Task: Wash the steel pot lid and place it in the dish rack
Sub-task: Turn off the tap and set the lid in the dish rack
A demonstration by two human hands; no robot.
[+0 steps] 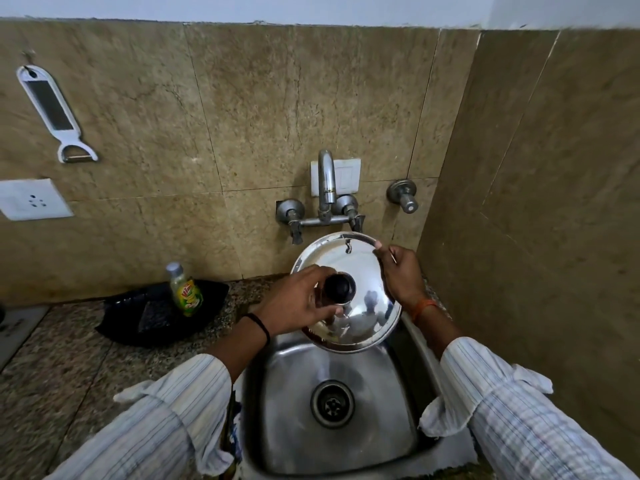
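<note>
The steel pot lid (360, 306) is round and shiny with a black knob in its middle. It hangs tilted over the back of the steel sink (298, 427), just under the wall tap (327, 181). My left hand (298, 303) grips the black knob. My right hand (401, 275) pinches the lid's far right rim. No water runs from the tap. No dish rack shows in this view.
A green dish-soap bottle (185, 292) stands in a black tray (156, 313) on the granite counter left of the sink. A white peeler (52, 112) hangs on the tiled wall above a socket (33, 199). A tiled side wall closes the right.
</note>
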